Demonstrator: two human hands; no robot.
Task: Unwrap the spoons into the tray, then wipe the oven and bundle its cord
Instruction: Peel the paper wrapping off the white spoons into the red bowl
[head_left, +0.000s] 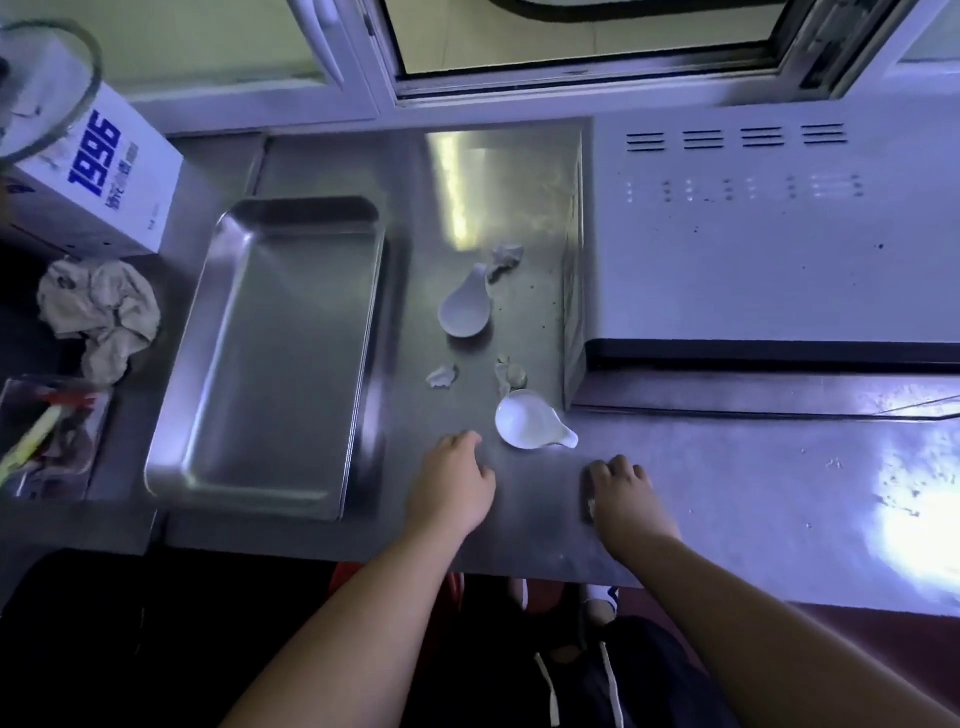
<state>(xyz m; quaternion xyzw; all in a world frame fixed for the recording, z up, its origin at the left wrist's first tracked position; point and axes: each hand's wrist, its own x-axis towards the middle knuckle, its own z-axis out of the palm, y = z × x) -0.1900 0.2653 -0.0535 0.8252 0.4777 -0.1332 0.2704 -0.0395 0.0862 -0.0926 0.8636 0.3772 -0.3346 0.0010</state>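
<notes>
Fingers on both our hands bend loosely, tips down on the steel counter (727, 493). Our left hand (452, 486) holds nothing. Our right hand (626, 499) has a pale speck by the thumb, and we cannot tell whether it is pinched.

Just beyond and between the hands lies the near spoon (524, 418), white, bowl up. Its long axis runs left to right and its short handle points right and slightly toward us. Two paper scraps (442, 375) sit just past it. Farther on, the far spoon (465, 306) lies bowl toward us, its handle pointing away and a little right, the tip against a crumpled wrapper (506, 259).

Both spoons are outside the tray (208, 332), which sits to their left, long axis near to far. A crumpled cloth (98, 312) lies left of the tray. At right stands the white oven (753, 249), with vent slots along its far edge.
</notes>
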